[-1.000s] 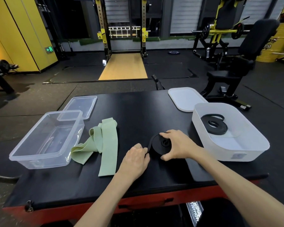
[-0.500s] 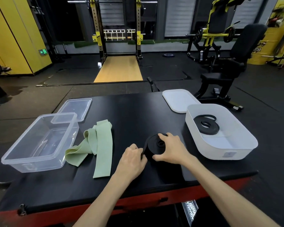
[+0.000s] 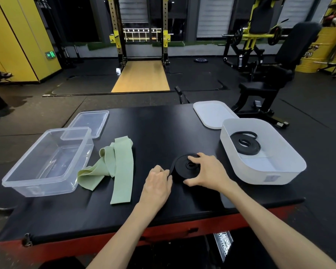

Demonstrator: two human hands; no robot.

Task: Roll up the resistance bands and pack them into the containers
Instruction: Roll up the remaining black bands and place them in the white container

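You're in a gym, no question. Straight ahead of you stands a power rack (image 3: 120,35) with yellow fittings, and a wooden lifting platform (image 3: 142,76) runs out from under it. Dark rubber flooring (image 3: 202,84) all round, with a round weight plate (image 3: 200,60) lying flat on it. Off to your right there's a yellow plate-loaded machine (image 3: 260,34) and a black padded seat (image 3: 260,86) with a tall backrest (image 3: 297,43). A yellow drum (image 3: 316,55) sits far right, and there are yellow wall panels (image 3: 17,35) on your left beside a green exit sign (image 3: 50,54). Even the padded black bench (image 3: 163,123) before you carries training kit: a green resistance band (image 3: 122,171) and a rolled black resistance band (image 3: 180,166).
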